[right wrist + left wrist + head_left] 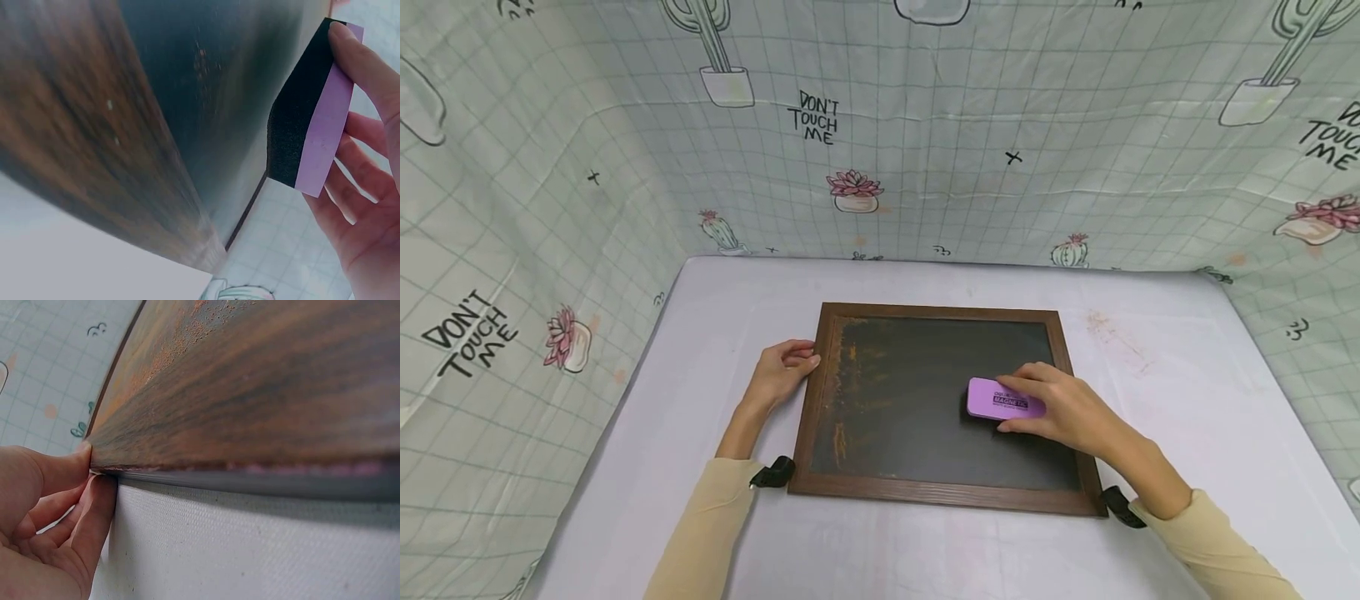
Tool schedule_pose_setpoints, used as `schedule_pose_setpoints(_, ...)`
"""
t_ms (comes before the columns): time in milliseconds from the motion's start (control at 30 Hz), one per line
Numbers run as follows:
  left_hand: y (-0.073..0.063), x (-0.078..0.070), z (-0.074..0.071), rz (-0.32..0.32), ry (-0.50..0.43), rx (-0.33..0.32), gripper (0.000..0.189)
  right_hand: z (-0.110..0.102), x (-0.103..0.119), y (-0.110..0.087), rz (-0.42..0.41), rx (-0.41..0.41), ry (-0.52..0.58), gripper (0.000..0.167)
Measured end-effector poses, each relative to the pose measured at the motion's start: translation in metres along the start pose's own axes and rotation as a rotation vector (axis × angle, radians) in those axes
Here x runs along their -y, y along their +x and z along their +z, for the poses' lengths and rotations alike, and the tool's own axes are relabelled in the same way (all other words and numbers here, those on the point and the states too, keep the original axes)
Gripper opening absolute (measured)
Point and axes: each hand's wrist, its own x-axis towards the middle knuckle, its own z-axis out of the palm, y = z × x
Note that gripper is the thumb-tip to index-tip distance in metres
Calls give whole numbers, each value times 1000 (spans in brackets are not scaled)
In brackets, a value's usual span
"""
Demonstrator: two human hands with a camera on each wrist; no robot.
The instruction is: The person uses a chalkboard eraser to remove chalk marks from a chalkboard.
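Note:
A chalkboard (917, 392) with a brown wooden frame (940, 493) lies on the table. Orange chalk dust (841, 442) marks its left side, while the middle and right look dark. My right hand (1060, 408) grips a purple magnetic eraser (985, 398) over the board's right half, thumb and fingers on opposite long edges. In the right wrist view, the eraser's black felt (294, 119) faces the board. At the frame's left edge, my left hand (778, 371) pinches the wood; the left wrist view shows the thumb (69, 469) at the edge and curled fingers (94, 512) beneath.
A white cloth covers the table (955, 554), with an orange chalk smudge (1116, 337) right of the board. Grid-patterned curtains (925, 125) with plant drawings enclose the back and sides. Black wrist straps (772, 473) sit close to the frame's lower corners.

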Motion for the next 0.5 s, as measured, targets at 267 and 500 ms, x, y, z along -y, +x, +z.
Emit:
schedule_pose_setpoints(267,0,0,1,-2,-10,-7,38,-4,-11,2,-7,-42,-15,65)
schedule_pose_setpoints(500,1,1,0,9,-3,-9,38,-8,-19,4,-2,-78,-22,65)
